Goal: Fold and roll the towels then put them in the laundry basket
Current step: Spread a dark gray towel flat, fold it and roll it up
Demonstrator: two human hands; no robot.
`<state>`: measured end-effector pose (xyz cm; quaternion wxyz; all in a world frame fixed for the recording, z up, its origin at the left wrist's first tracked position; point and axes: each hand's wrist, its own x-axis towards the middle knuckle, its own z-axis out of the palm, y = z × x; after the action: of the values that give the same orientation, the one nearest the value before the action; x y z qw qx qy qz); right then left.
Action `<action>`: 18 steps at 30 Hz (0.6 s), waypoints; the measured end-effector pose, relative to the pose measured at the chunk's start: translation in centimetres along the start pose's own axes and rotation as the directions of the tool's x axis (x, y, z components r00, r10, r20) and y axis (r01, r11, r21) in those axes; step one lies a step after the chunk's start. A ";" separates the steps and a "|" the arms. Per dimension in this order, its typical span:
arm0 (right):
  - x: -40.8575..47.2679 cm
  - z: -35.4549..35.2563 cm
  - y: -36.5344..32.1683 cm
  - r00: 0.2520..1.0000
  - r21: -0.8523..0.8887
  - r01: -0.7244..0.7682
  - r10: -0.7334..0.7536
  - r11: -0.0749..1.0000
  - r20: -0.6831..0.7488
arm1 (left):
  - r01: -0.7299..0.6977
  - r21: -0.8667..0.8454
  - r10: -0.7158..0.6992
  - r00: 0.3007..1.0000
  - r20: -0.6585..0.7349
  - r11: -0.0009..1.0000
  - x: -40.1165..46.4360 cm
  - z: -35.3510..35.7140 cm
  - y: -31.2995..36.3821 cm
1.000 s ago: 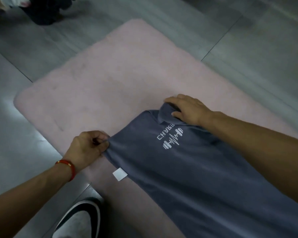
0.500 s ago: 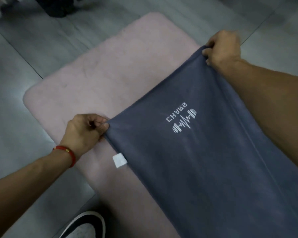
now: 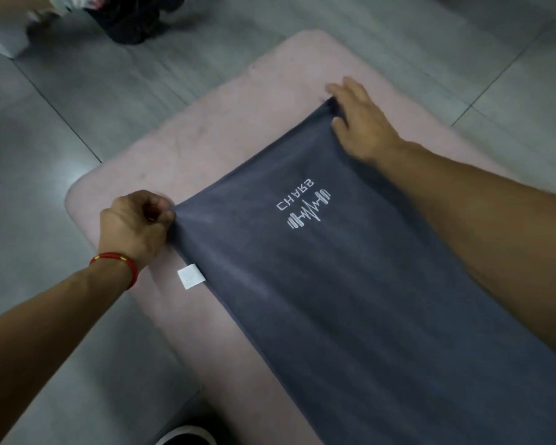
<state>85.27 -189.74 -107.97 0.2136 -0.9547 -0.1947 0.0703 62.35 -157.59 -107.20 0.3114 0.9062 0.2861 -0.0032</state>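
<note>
A dark grey towel [image 3: 350,300] with a white printed logo lies flat along a pink mat [image 3: 206,139], running toward the bottom right. A white tag [image 3: 190,277] sticks out from its left edge. My left hand [image 3: 135,226], with a red string on the wrist, pinches the towel's near-left corner. At the far corner my right hand [image 3: 360,123] rests on the towel, fingers spread and thumb tucked at the cloth's edge. No laundry basket is in view.
The mat lies on a grey tiled floor [image 3: 45,139]. A dark bundle [image 3: 132,17] and a white object [image 3: 4,43] sit at the top left. The toe of a black and white shoe [image 3: 187,436] shows at the bottom edge.
My right hand pulled the bunched far corner away from me, spreading the towel flat, then lowered it onto the mat. My left hand has kept its pinch on the near corner.
</note>
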 end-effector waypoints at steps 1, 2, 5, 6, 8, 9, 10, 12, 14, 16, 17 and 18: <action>-1.7 0.1 -0.1 0.997 -0.057 0.077 -0.077 0.995 0.011 | -0.058 0.021 0.059 0.998 -0.025 0.998 -0.4 -0.1 -0.1; -3.8 0.1 -0.4 0.993 -0.120 0.114 -0.111 0.986 0.032 | -0.155 0.086 0.161 0.985 -0.068 0.984 -0.6 -0.1 -0.3; -12.7 1.2 -1.5 0.986 -0.260 0.021 0.023 0.965 0.167 | -0.445 0.415 0.480 0.877 0.023 0.793 -2.7 0.0 0.4; -16.0 1.6 -1.8 0.977 -0.297 -0.006 0.069 0.955 0.203 | -0.554 0.450 0.572 0.813 0.109 0.700 -4.0 0.6 1.3; -21.7 2.3 -2.1 0.959 -0.349 -0.064 0.154 0.935 0.236 | -0.734 0.426 0.689 0.665 0.288 0.530 -7.2 2.9 3.0; -23.7 2.5 -2.0 0.951 -0.361 -0.101 0.197 0.927 0.240 | -0.787 0.398 0.687 0.611 0.393 0.472 -8.7 4.5 3.7; -25.4 2.6 -1.6 0.941 -0.364 -0.143 0.240 0.920 0.238 | -0.816 0.396 0.658 0.576 0.485 0.422 -10.0 6.2 4.0; -28.2 2.2 -0.6 0.922 -0.351 -0.237 0.324 0.906 0.214 | -0.813 0.436 0.562 0.582 0.588 0.386 -11.5 8.6 4.1; -31.5 1.5 0.6 0.903 -0.319 -0.341 0.402 0.884 0.148 | -0.795 0.465 0.520 0.607 0.601 0.390 -11.8 9.5 4.0; -35.8 0.7 2.3 0.854 -0.281 -0.468 0.511 0.837 0.101 | -0.814 0.480 0.452 0.581 0.677 0.327 -11.8 9.2 4.5; -38.3 0.3 3.3 0.823 -0.267 -0.524 0.562 0.809 0.086 | -0.821 0.489 0.398 0.571 0.718 0.295 -11.6 8.8 5.2; -41.0 -0.1 4.4 0.790 -0.263 -0.574 0.609 0.776 0.073 | -0.819 0.497 0.322 0.571 0.755 0.286 -11.1 8.4 6.2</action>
<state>49.32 -209.86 -107.72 0.0545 -0.9769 0.0932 0.1845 57.74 -172.06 -108.48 -0.1063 0.9361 -0.2108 -0.2606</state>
